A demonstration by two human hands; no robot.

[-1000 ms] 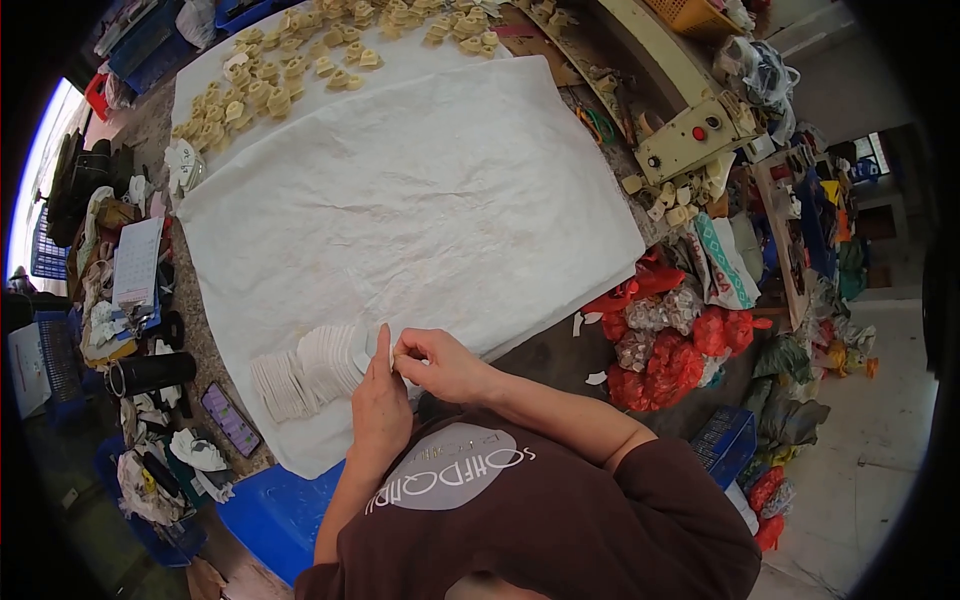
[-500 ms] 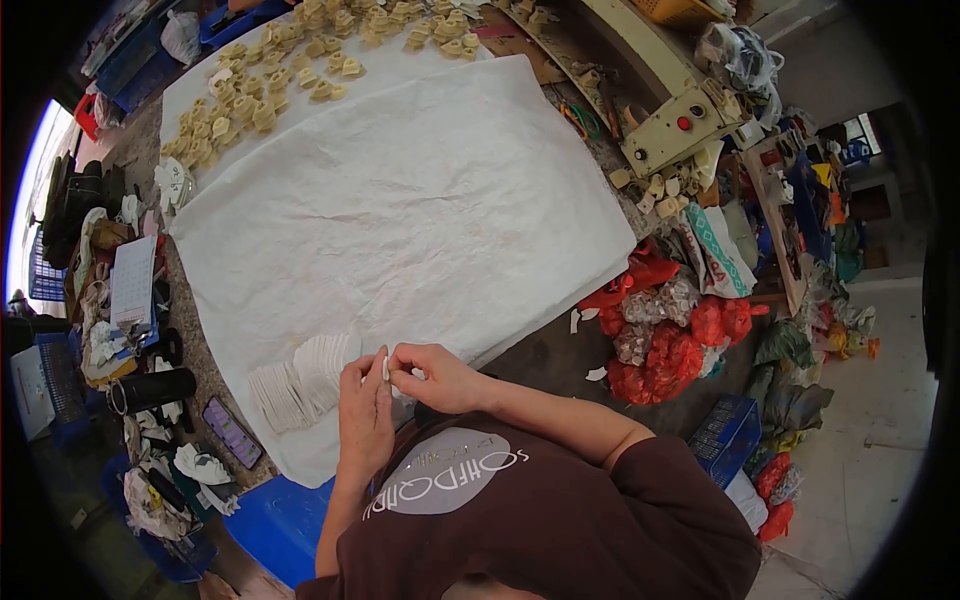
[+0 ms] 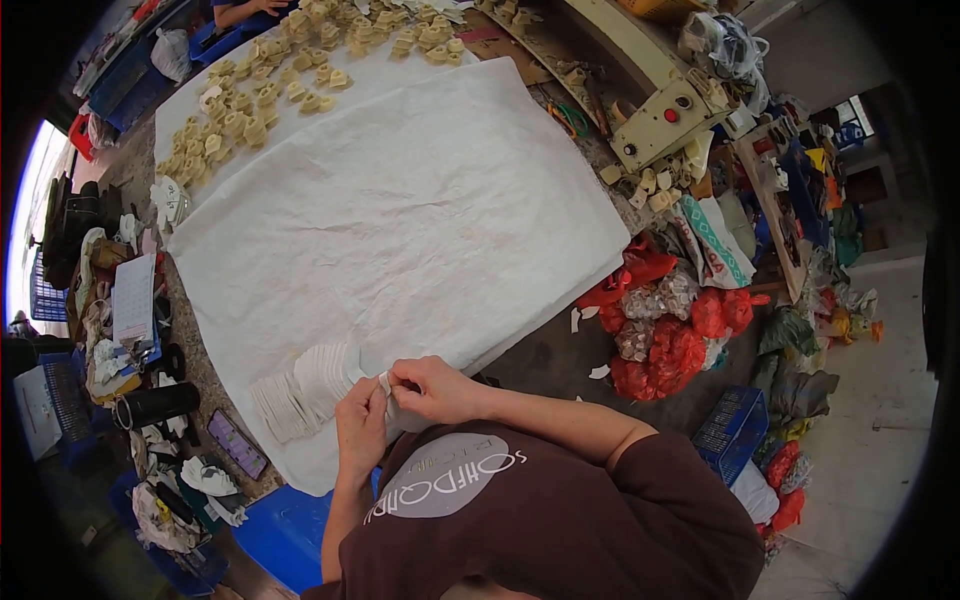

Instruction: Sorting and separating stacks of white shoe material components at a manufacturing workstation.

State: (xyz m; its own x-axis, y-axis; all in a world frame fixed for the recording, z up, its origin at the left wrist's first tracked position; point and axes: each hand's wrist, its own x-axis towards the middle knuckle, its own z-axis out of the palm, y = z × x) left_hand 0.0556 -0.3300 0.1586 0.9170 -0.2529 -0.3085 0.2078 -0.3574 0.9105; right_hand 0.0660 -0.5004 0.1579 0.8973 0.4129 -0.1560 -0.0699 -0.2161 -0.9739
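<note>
Close in front of my body, both hands meet at the near edge of a white cloth spread over the table. Between the fingertips is a small white strip-like piece, whose exact kind is too small to tell. My left hand pinches it from the left. The fingers of my right hand are closed on its other side and partly hide it. Just left of my hands, a fanned row of thin white flat pieces lies on the cloth, alongside a second row of similar pieces.
Many beige moulded pieces cover the table's far left. A beige machine stands at the far right, above red plastic bags. A purple phone and a black cylinder lie at left. Another person's hand shows at the top.
My left fingers have curled in and dropped slightly, and the small white piece has shifted between my hands. Another person's arm and hand have come into view at the top left.
</note>
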